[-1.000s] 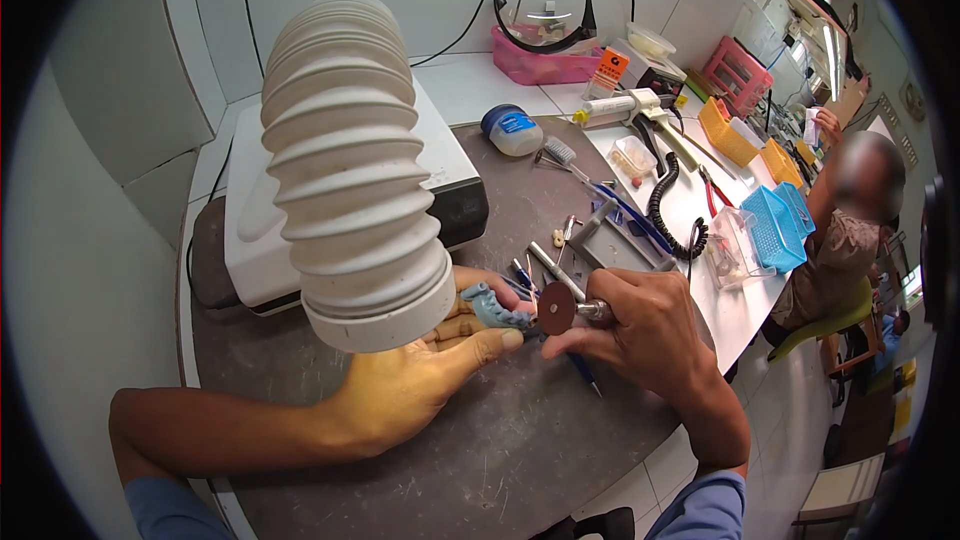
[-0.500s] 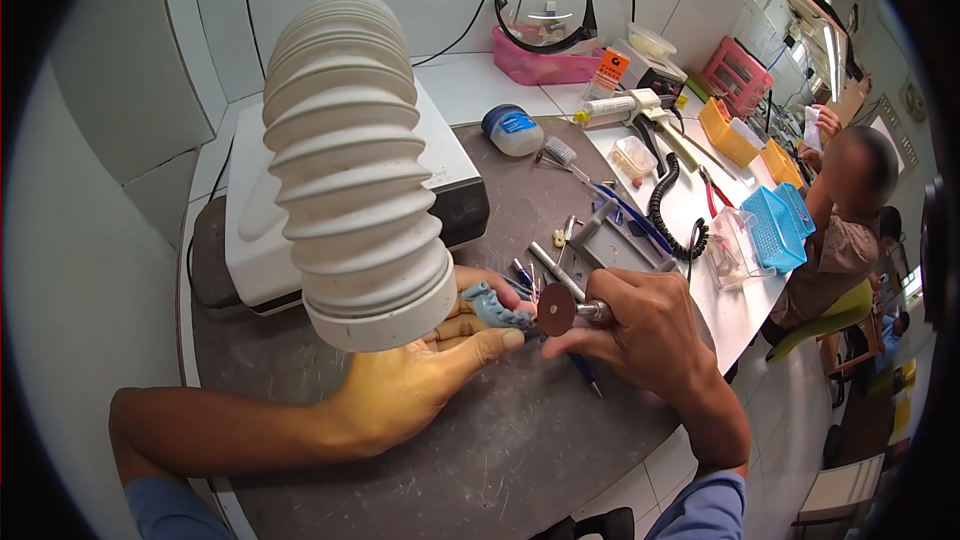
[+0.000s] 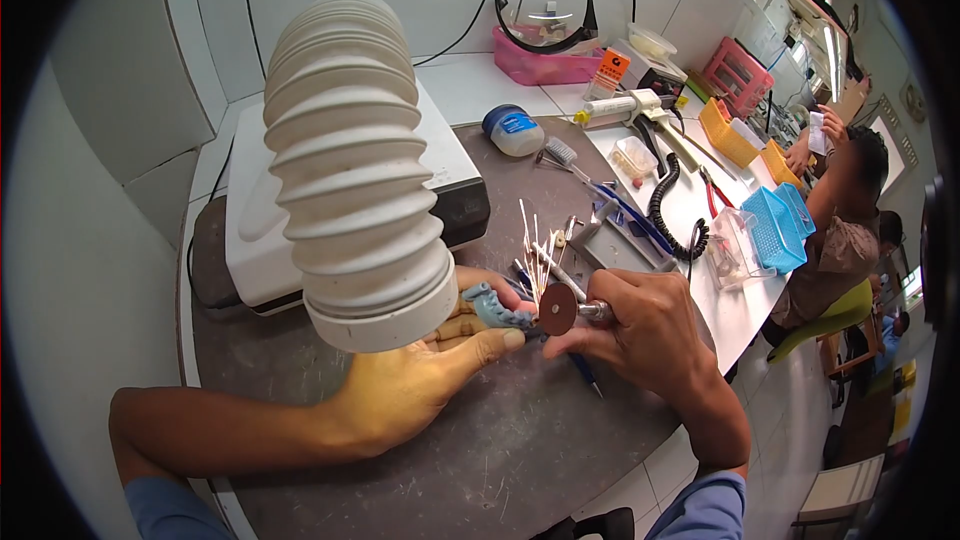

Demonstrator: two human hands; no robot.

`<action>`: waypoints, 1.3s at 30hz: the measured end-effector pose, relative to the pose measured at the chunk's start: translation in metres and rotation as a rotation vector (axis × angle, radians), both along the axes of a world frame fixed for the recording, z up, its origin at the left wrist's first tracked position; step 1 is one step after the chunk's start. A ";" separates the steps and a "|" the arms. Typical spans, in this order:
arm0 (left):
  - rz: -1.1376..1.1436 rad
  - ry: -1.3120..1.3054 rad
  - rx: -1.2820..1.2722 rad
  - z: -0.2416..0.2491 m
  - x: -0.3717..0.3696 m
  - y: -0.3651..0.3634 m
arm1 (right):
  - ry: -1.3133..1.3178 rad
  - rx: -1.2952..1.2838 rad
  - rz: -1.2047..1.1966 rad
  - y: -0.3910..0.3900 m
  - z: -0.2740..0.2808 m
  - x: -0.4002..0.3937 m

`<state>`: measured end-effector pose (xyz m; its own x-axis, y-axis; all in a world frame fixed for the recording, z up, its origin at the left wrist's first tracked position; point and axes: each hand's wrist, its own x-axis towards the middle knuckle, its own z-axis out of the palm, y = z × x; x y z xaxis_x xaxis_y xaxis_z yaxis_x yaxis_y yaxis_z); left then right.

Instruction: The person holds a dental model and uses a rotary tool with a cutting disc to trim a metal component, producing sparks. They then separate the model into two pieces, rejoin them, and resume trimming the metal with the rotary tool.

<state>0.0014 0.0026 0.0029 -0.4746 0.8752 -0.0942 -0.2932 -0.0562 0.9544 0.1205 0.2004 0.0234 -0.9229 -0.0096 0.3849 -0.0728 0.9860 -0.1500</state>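
Observation:
Below the mouth of a white ribbed hose (image 3: pixel 350 160), my left hand (image 3: pixel 410 380) holds a blue-grey toothed piece (image 3: pixel 492 306) between thumb and fingers. The hose hides part of that hand. My right hand (image 3: pixel 640 325) is wrapped round a metal rotary handpiece (image 3: pixel 595 311) carrying a brown disc (image 3: pixel 557 309). The disc's edge meets the right end of the piece. Bright sparks (image 3: pixel 537 250) fan upward from there. My right thumb lies just under the disc, close to my left thumb tip.
Behind the hands are a grey tray (image 3: pixel 625 243), a brush (image 3: pixel 562 152) and a blue-lidded jar (image 3: pixel 513 130). A white machine (image 3: pixel 255 230) stands left. Safety glasses (image 3: pixel 545 35) rest over a pink basket (image 3: pixel 530 65). Another person (image 3: pixel 840 240) sits right, beside blue baskets (image 3: pixel 775 227).
The sparks have grown from a few short streaks to a tall fan. My hands have barely moved. The other person's head and hands have shifted.

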 end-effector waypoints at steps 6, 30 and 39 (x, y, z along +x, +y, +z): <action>-0.005 -0.006 0.002 0.000 0.000 0.000 | 0.000 -0.010 -0.002 0.000 0.000 0.000; -0.016 0.011 0.094 -0.004 0.001 0.001 | 0.033 -0.012 -0.031 0.000 -0.003 0.001; -0.008 0.037 0.071 -0.002 0.001 0.001 | 0.020 -0.009 -0.023 -0.001 -0.002 0.000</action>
<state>0.0027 0.0033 0.0011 -0.4699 0.8826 -0.0146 -0.2586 -0.1218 0.9583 0.1208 0.1991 0.0211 -0.9148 0.0149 0.4036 -0.0535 0.9860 -0.1578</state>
